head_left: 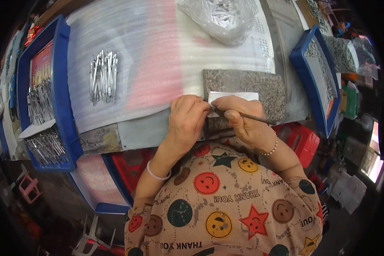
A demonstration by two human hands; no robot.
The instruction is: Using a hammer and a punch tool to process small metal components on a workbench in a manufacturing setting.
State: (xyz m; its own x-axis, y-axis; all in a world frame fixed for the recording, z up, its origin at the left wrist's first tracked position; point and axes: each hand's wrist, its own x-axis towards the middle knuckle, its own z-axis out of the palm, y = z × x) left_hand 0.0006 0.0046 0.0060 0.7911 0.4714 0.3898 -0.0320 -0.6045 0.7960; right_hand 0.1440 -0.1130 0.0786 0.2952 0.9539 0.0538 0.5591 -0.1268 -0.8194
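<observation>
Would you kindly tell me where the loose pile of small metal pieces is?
The loose pile of metal pieces lies on the foam sheet, left of both hands, beside the blue tray.

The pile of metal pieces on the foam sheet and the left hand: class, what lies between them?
In the head view, only bare foam sheet lies between the pile of metal pieces and the left hand.

head-worn fisheye — looking down (close), workbench

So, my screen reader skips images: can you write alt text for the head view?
A left hand and a right hand work a thin metal tool at a granite slab, beside a pile of metal pieces on foam.
</observation>
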